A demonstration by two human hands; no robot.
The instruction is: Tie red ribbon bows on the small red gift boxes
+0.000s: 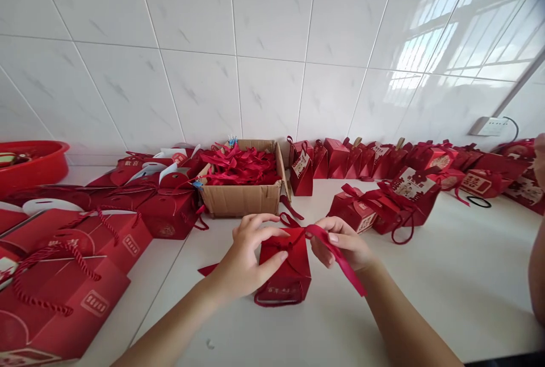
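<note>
I have the small red box (293, 268) on the white table (204, 313), between my two hands, a dark red cord (279, 303) looping down its near side. My left hand (249, 251) reaches over the red box's left top edge, fingers apart; I cannot tell whether the fingertips touch the lid. My right hand (343, 243) is just off its right edge, fingers clamped on a ribbon (351, 276) whose end droops toward my right forearm. Behind the red box and slightly left, I see a cardboard carton (238, 201) heaped with loose ribbons (240, 164). Left of the red box, a strip of table runs before the edges of the rope-handled boxes (91, 242). Behind and right of it sit some tied boxes (385, 205), and farther back stands a row of boxes (338, 157) along the tiled wall (272, 95). My broadest room lies right of the red box, past my right forearm.
</note>
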